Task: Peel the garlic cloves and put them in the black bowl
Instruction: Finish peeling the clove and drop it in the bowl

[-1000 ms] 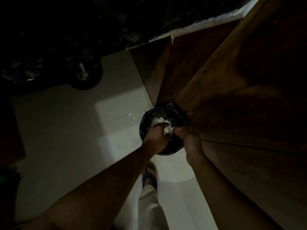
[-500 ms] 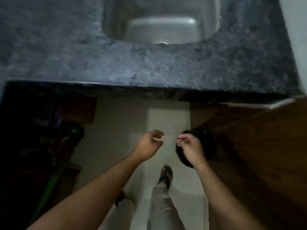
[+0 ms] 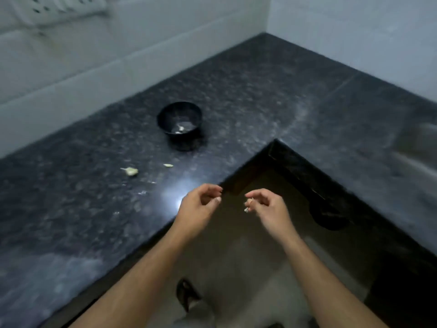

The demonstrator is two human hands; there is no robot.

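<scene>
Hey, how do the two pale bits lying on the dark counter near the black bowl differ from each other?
The left piece is bigger and chunkier than the right piece, which is a thin, flat sliver. The left piece lies farther from the black bowl; the right piece sits nearer, almost below it in the picture. Both are pale yellowish, lie loose on the counter, and neither hand touches them. The blur hides whether they are cloves or peel.

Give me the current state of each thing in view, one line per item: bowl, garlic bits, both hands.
black bowl: upright on the counter, a few pale pieces inside.
larger garlic piece: lying loose on the counter, left of the bowl's front.
smaller garlic piece: lying loose on the counter, apart from the larger one.
left hand: loosely curled, holding nothing.
right hand: fingers curled, small pale scraps at the fingertips.
</scene>
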